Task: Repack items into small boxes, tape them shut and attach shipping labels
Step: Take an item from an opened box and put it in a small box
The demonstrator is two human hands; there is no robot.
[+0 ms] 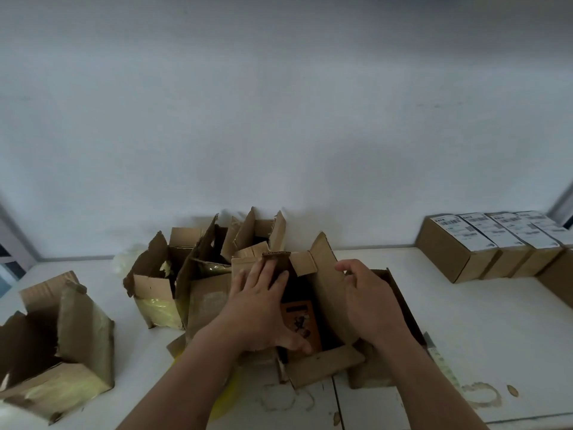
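While both hands work the small box [313, 305] at lower centre:
Left hand [263, 308]: flat, fingers straight, pressing a flap.
Right hand [369, 296]: loosely curled, holding nothing.
Left of frame: torn boxes [173, 274].
Upper right: labelled boxes [483, 246].

Five open boxes [148, 274], four labelled boxes [455, 246]

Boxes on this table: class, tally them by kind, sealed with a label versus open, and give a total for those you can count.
Labelled sealed boxes: 4
Open boxes: 5, counting the one under the hands
Total: 9; the far right edge may hide more.
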